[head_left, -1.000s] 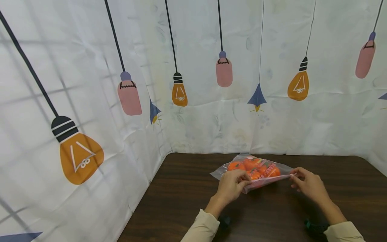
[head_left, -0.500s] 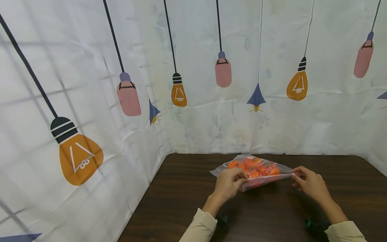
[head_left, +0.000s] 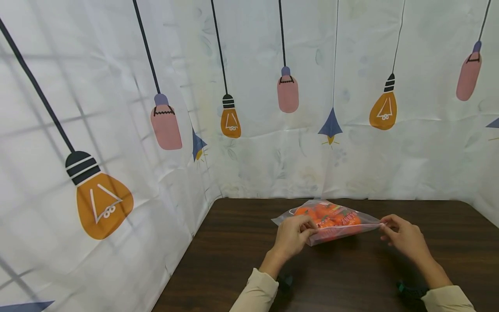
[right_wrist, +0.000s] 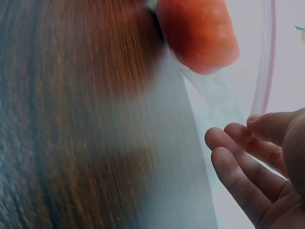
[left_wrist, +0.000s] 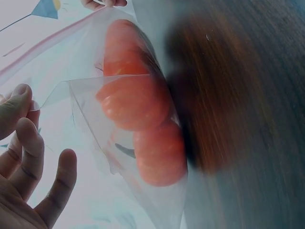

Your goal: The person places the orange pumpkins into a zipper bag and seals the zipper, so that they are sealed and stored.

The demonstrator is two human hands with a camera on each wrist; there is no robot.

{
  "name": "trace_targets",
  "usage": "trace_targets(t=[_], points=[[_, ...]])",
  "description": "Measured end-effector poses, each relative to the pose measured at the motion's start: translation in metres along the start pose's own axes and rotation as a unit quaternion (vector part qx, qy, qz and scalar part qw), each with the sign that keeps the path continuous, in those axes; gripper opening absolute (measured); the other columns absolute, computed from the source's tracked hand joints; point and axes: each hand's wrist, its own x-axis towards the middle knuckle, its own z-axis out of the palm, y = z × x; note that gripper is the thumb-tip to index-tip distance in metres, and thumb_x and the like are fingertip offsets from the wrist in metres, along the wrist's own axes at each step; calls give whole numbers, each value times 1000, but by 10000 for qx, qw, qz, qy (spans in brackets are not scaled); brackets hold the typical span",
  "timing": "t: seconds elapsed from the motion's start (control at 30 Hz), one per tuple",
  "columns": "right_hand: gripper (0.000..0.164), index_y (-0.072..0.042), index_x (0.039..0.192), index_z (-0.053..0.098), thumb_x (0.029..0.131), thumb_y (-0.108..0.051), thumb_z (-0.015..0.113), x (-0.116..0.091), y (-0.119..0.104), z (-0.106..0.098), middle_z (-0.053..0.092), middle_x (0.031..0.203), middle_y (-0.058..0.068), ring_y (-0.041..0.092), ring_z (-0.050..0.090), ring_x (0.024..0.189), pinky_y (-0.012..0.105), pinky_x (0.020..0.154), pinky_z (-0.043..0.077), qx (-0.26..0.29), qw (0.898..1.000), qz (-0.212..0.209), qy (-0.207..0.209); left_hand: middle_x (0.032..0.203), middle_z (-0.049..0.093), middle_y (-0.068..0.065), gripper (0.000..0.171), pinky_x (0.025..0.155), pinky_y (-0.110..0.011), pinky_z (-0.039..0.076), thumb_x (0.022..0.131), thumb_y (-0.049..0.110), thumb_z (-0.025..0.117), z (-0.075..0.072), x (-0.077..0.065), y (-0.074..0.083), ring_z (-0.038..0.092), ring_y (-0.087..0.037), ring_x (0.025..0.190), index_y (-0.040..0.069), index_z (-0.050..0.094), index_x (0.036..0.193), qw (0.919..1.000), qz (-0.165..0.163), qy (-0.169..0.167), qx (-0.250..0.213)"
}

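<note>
A clear plastic zip bag (head_left: 331, 235) with red print lies at the far part of the table. Inside are several orange-red, rounded, lobed pieces of produce (left_wrist: 136, 102), one with a dark green stem. My left hand (head_left: 291, 237) pinches the bag's near edge at its left end between thumb and fingertips. At the right end, my right hand (head_left: 405, 238) pinches the other corner. The pinkish strip (right_wrist: 269, 57) along the opening runs straight to the right thumb. In the left wrist view, the other fingers (left_wrist: 62, 183) of the left hand are spread off the bag.
The dark wood-grain table (head_left: 234, 260) has its back edge against a white curtain (head_left: 265, 164) printed with hanging lamps. On the left the curtain runs down along the table's side. A dark band (head_left: 411, 290) shows below the right wrist.
My left hand has slid slightly left and my right hand slightly right, both still pinching the bag. Its near edge is now drawn out straighter between them.
</note>
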Motion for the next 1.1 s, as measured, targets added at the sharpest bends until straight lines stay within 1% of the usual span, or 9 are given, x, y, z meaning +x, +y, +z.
trace_targets(t=[0.27, 0.5, 0.67, 0.8, 0.87, 1.0, 1.1], points=[[24, -2, 118, 61, 104, -22, 61, 1, 3, -3, 77, 96, 16, 7, 67, 62, 25, 54, 53, -16, 10000, 27, -24, 79, 73, 12, 8, 52, -8, 37, 86, 25, 79, -3, 0, -1, 49, 12, 57, 23, 72, 84, 10000, -18, 19, 31], [25, -2, 119, 61, 104, -22, 60, 0, 3, -3, 76, 98, 17, 10, 69, 64, 25, 54, 53, 28, 9999, 100, -66, 78, 73, 11, 8, 51, -9, 38, 87, 25, 78, -3, 0, -1, 48, 13, 55, 23, 71, 83, 10000, -74, -17, -25], [24, -2, 117, 62, 104, -22, 60, 0, 4, -2, 76, 96, 16, 9, 68, 63, 25, 53, 52, -20, 10000, 78, -25, 79, 73, 11, 9, 49, -9, 37, 87, 25, 78, -3, 0, -1, 47, 14, 53, 22, 71, 83, 10000, 48, -11, -26], [22, -5, 115, 63, 103, -24, 62, 0, 4, -1, 77, 93, 11, 7, 67, 62, 25, 52, 48, -210, 9998, 59, 33, 79, 72, 10, 9, 51, -8, 38, 87, 23, 80, -3, 0, -1, 48, 12, 55, 22, 72, 83, 9998, 193, -27, 3], [21, -6, 113, 64, 102, -24, 63, 0, 5, 0, 77, 91, 9, 7, 67, 63, 27, 53, 46, -314, 9995, 57, 46, 78, 71, 10, 8, 54, -7, 39, 87, 23, 80, -3, 0, -1, 49, 12, 57, 22, 72, 83, 9996, 226, -144, 10], [18, -6, 111, 65, 100, -20, 64, 0, 5, 0, 75, 84, 3, 8, 63, 63, 31, 56, 41, -464, 9989, 64, -59, 81, 72, 10, 6, 57, -7, 41, 90, 24, 78, -3, -1, 0, 51, 12, 61, 22, 73, 87, 9982, 217, -551, -9], [18, -4, 113, 65, 100, -16, 63, 0, 6, -1, 71, 80, -1, 6, 59, 61, 32, 58, 40, -523, 9985, 26, -169, 85, 73, 10, 5, 57, -8, 41, 91, 26, 77, -4, -1, 3, 50, 11, 62, 23, 74, 89, 9968, 136, -783, -25]])
